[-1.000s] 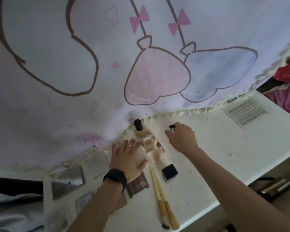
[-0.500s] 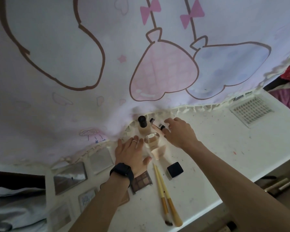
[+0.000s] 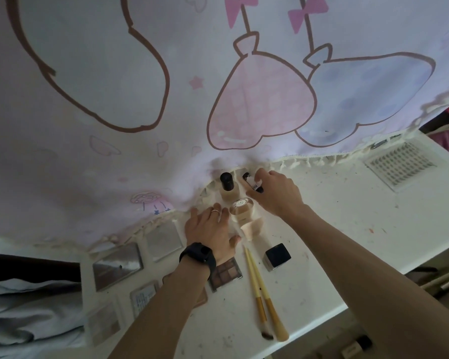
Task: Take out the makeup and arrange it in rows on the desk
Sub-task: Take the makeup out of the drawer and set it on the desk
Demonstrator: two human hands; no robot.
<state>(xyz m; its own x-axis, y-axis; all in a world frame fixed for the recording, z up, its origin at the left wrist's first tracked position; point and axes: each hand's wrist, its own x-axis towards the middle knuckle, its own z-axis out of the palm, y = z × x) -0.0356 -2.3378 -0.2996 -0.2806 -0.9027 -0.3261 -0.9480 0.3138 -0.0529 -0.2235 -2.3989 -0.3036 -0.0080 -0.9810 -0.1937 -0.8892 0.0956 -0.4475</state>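
Note:
My right hand [image 3: 275, 194] pinches a small white tube with a black cap [image 3: 252, 183] at the curtain's hem, right of a black-capped foundation bottle [image 3: 227, 186]. A beige jar with a clear lid [image 3: 242, 209] stands in front of that bottle, and a pink sponge [image 3: 253, 228] lies below it. My left hand [image 3: 210, 231], with a ring and a black watch, rests flat on the white desk [image 3: 347, 229] beside the jar. Nearer me lie a brown eyeshadow palette [image 3: 226, 273], two yellow-handled brushes [image 3: 263, 296] and a black cube [image 3: 277, 256].
A printed curtain [image 3: 166, 99] hangs over the desk's back half. Several mirrored and pale palettes [image 3: 118, 265] lie at the left. A lash tray [image 3: 399, 164] sits at the far right. The desk's front edge runs diagonally at lower right, with items below it.
My right hand has moved left from open desk to the spot beside the foundation bottle, carrying the small tube. My left hand stayed flat by the jar.

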